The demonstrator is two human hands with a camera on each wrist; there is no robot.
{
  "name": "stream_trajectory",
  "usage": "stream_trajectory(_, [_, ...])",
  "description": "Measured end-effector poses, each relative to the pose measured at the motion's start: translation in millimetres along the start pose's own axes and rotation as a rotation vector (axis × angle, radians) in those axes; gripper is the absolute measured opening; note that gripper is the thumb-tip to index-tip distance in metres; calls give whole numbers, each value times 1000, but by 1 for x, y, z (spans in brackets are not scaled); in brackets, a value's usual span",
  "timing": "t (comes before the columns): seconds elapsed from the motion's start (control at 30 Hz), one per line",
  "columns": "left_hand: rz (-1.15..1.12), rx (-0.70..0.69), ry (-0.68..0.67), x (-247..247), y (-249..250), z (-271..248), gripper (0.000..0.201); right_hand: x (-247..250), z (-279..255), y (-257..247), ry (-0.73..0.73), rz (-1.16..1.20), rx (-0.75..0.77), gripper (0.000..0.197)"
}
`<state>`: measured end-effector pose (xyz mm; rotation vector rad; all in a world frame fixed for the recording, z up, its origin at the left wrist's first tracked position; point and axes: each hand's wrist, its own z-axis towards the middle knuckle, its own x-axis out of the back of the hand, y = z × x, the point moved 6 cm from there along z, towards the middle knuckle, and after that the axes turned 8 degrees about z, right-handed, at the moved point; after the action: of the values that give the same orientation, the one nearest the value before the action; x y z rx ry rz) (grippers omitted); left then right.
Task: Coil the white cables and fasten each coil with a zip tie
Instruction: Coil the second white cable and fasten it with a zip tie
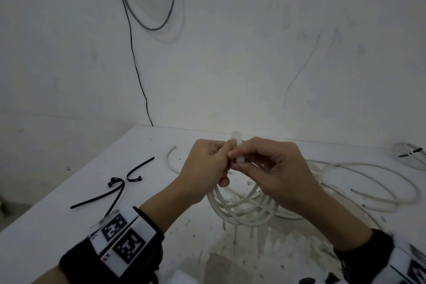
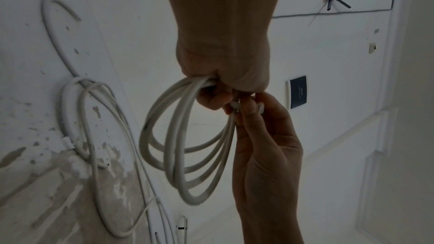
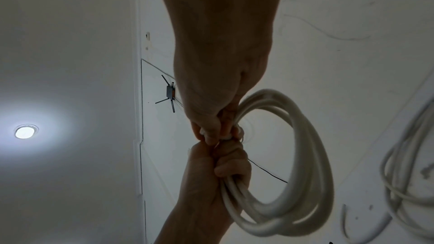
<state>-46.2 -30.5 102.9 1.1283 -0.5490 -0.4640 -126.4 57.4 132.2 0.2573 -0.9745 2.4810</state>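
A coil of white cable (image 1: 242, 210) hangs in several loops above the table, and my left hand (image 1: 215, 163) grips it in a fist at the top. My right hand (image 1: 241, 160) meets the left and pinches the cable's white end piece (image 1: 237, 143) between thumb and fingers. In the left wrist view the coil (image 2: 178, 146) dangles below my left hand (image 2: 225, 81), with my right hand (image 2: 249, 110) pinching beside it. The right wrist view shows my right hand (image 3: 216, 133) against my left hand (image 3: 225, 166) and the coil (image 3: 305, 173). Two black zip ties (image 1: 119, 185) lie to the left.
A second white cable (image 1: 368, 168) sprawls loose over the table (image 1: 57, 237) on the right. At the far right edge lies a coil with a black tie (image 1: 410, 154) around it. Grey and black wires hang on the wall (image 1: 147, 7) behind.
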Motion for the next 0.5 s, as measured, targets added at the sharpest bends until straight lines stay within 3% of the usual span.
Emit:
stream_trajectory(0.07, [14,-46,123,6,3,1,52,0,-2,1,56,90,-38,37])
stream_trajectory(0.13, [68,-106,262,15,7,2,54,3,-7,6,201,231,-153,44])
stream_trajectory(0.23, [139,-211,380,24,14,2,57,5,-14,5,369,272,-306,15])
stream_trajectory(0.3, [211,-275,427,24,18,-2,56,-1,-15,4,360,392,-393,4])
stream_trajectory(0.5, [266,-384,479,22,25,-7,56,-16,-17,13,389,757,-589,12])
